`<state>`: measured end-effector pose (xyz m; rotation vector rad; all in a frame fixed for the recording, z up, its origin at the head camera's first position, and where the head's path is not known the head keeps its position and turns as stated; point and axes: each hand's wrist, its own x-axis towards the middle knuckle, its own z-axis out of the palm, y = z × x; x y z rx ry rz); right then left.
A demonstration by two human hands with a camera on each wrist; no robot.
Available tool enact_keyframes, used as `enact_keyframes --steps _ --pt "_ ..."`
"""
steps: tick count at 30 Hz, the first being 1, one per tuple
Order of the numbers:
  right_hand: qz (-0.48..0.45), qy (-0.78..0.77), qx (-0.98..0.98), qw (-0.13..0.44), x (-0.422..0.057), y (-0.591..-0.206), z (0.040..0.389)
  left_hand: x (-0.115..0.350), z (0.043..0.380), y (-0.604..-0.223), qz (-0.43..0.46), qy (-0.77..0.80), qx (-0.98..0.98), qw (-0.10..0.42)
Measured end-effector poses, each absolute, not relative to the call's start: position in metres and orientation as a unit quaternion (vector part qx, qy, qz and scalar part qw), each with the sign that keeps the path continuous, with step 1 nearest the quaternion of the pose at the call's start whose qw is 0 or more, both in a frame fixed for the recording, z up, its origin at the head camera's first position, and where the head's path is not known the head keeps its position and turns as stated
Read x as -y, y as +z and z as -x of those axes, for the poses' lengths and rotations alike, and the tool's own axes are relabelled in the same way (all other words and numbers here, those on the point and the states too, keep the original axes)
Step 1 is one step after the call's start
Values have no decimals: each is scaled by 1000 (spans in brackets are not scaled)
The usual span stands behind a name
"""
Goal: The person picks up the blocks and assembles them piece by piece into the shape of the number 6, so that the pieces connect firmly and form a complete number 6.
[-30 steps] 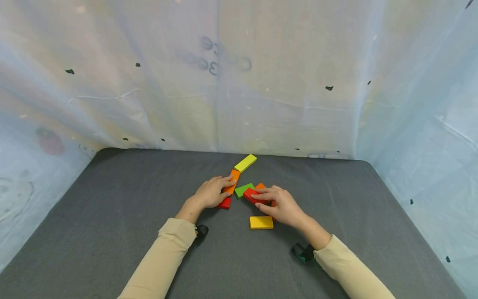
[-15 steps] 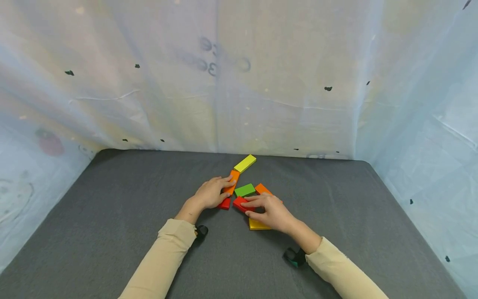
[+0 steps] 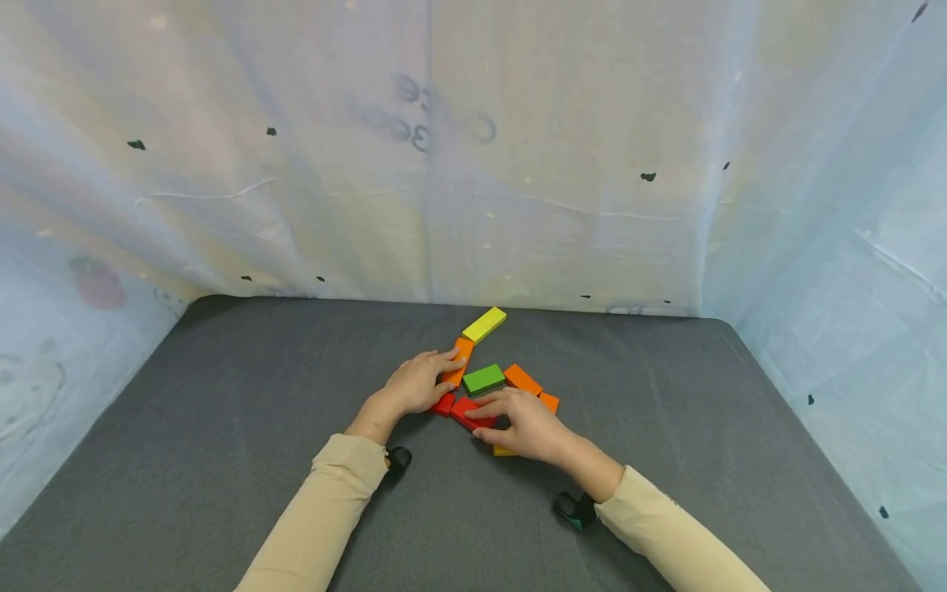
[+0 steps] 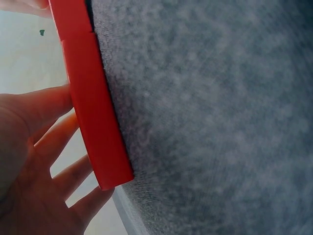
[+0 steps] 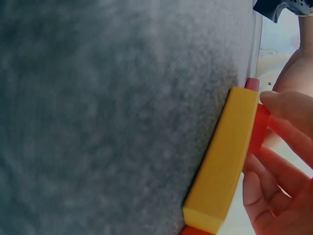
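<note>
In the head view, my right hand (image 3: 536,423) pinches a red block (image 3: 464,411) between thumb and fingers. That block's end meets a second red block (image 3: 444,404), partly covered by my left hand (image 3: 418,382). My left fingers lie extended over an orange block (image 3: 464,347), the thumb by the red one. The left wrist view has the thumb touching the long red block (image 4: 95,107), fingers spread behind it. Partly under my right hand is an amber-yellow block (image 3: 505,450), seen whole in the right wrist view beside the gripped red block (image 5: 259,127).
A green block (image 3: 484,379) lies between the hands. Right of it are two orange blocks, one angled (image 3: 521,378) and one partly hidden (image 3: 549,401). A light yellow block (image 3: 484,325) sits at the far end of the left row. A pale sheet (image 3: 562,164) hangs behind the grey table (image 3: 222,460).
My right hand has carried the red block left and toward me, from beside the green block to the end of the other red block. The left hand has stayed put.
</note>
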<state>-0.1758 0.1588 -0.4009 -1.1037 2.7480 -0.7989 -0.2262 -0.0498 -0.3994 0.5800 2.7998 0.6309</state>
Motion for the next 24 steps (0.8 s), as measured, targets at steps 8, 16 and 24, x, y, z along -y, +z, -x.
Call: enact_keyframes --steps 8,16,24 --pt "369 -280 -884 60 -159 -402 175 51 226 -399 -200 214 -950 105" --pt "373 -286 -880 74 -160 -403 174 50 225 -399 -201 218 -949 108" --pt "381 -284 -876 84 -162 -402 173 52 225 -399 -203 216 -949 105"
